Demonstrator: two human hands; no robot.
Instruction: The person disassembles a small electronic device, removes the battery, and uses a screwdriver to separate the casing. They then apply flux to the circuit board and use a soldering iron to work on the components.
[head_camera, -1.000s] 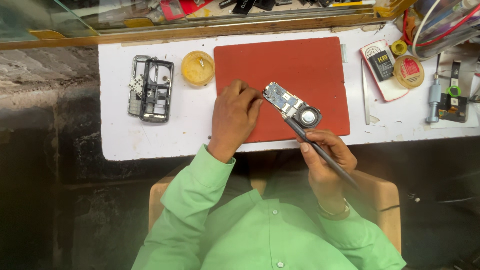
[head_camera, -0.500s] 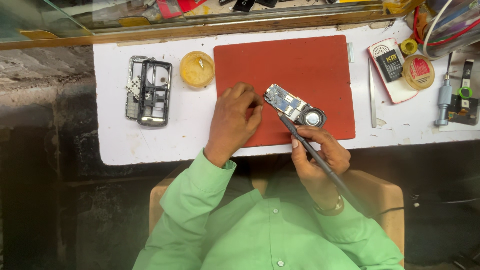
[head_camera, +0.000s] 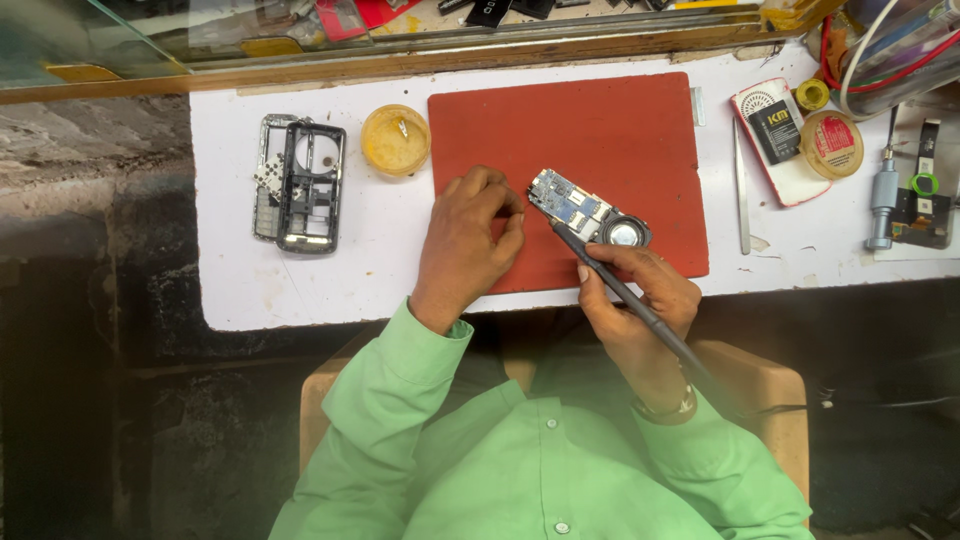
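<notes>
While my left hand (head_camera: 468, 240) pins the small blue circuit board (head_camera: 585, 212) on the red rubber mat (head_camera: 600, 120), my right hand (head_camera: 640, 300) grips the dark soldering iron (head_camera: 625, 295), tip at its 7 o'clock edge; the black phone frame (head_camera: 300, 185) lies unassembled at 9 o'clock.

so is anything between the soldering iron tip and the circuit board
Nothing visible. The soldering iron in the right hand reaches the circuit board on the red mat; the left hand rests beside it.
</notes>
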